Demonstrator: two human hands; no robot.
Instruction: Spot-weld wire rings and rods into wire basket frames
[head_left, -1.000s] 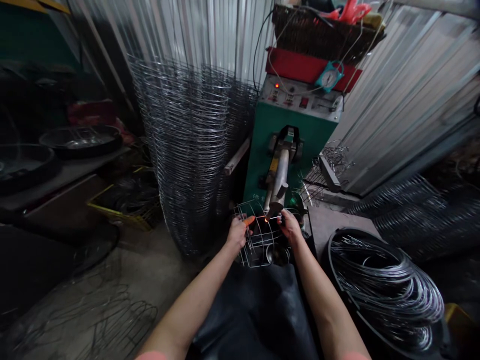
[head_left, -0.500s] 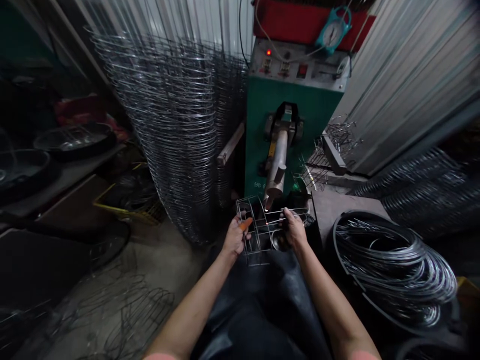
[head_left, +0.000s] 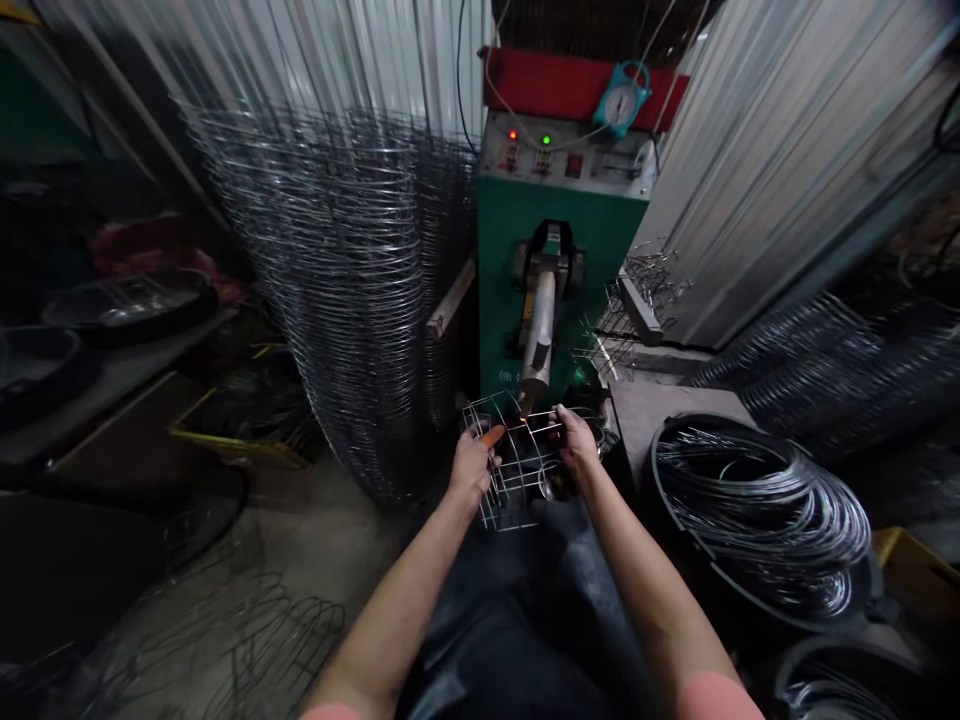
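Note:
A wire grid [head_left: 519,466] of thin metal rods is held between my two hands beneath the electrode arm [head_left: 540,340] of a green spot welder [head_left: 499,260]. My left hand [head_left: 472,466] is closed on the grid's left side, with an orange piece [head_left: 492,436] along its thumb; whether this is a thumb cover or a tool I cannot tell. On the right, my right hand [head_left: 576,438] pinches the grid's rods near their upper edge. An orange glow shows where the electrode tip meets the grid. The lower electrode is mostly hidden.
Tall stacks of wire rings [head_left: 352,260] stand left of the welder. A black tub of wire hoops [head_left: 660,480] is at my right. Yellow crates [head_left: 247,450] and loose wire frames [head_left: 277,630] lie on the floor at left. A teal dial gauge [head_left: 622,103] hangs above the control panel.
A green lamp has lit beside the red one on the panel. The orange glow at the tip now shows more strongly. My view has shifted; both hands keep their grip on the grid.

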